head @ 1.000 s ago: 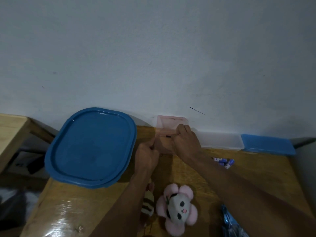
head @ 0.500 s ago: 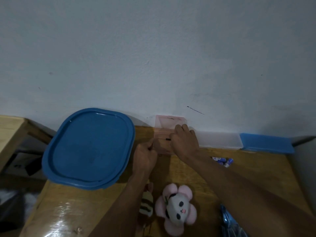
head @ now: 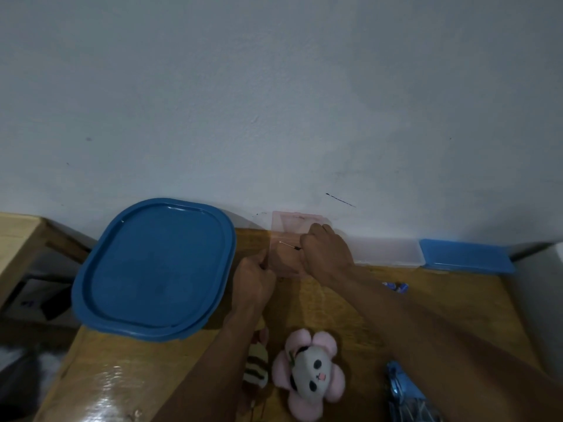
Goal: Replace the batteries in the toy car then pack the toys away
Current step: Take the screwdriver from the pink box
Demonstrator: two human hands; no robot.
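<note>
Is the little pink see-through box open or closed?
Open. The lid of the little box stands up against the wall. The left hand grips its side, and the right hand holds a thin tool over it.

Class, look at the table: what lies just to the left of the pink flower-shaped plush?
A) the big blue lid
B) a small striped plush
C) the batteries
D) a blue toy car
B: the small striped plush lies just left of the pink flower-shaped plush, while the blue toy car sits off to its right.
</note>
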